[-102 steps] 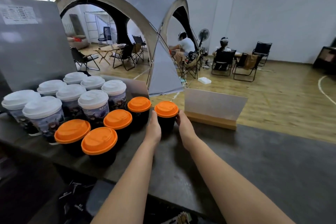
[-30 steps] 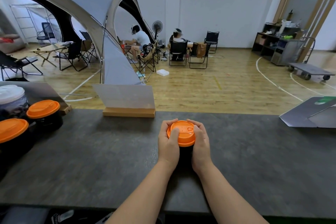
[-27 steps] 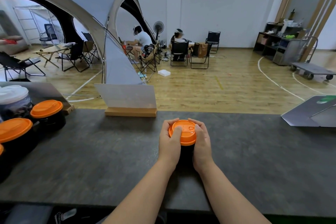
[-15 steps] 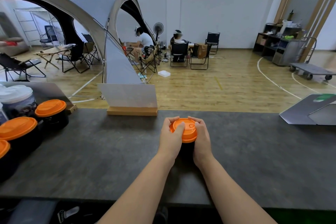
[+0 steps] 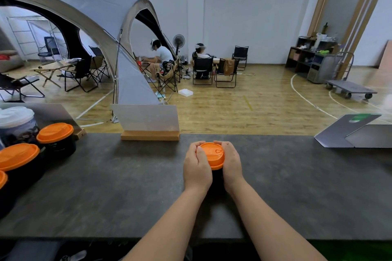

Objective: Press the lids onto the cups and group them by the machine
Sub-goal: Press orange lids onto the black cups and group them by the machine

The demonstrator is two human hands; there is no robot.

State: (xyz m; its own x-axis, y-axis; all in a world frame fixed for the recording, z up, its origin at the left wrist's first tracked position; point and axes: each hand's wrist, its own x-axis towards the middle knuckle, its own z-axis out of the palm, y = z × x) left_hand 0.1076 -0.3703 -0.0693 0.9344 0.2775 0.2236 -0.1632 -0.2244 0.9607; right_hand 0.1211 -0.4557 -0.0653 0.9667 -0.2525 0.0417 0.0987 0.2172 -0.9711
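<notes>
So the cup (image 5: pixel 216 176) that was up against the group a few seconds ago is now out alone in the middle of the counter (image 5: pixel 106 186), with both hands around it. Left hand (image 5: pixel 197 167) wraps the left side with the thumb lying over the orange lid (image 5: pixel 212 154); right hand (image 5: pixel 231 164) cups the right side, fingertips curled on the lid's far edge. In the last second barely anything moved, just small shifts of the fingers round the rim, so my guess is this is the pressing step: squeezing the lid down all the way round. Can't tell if it's fully snapped on, the hands hide most of the rim.

The other lidded cups (image 5: pixel 56 141) are well off to the left of the left hand, orange lids in front, a white-lidded one (image 5: pixel 17 125) behind. Once this lid is seated, the cup probably needs to go back over there
</notes>
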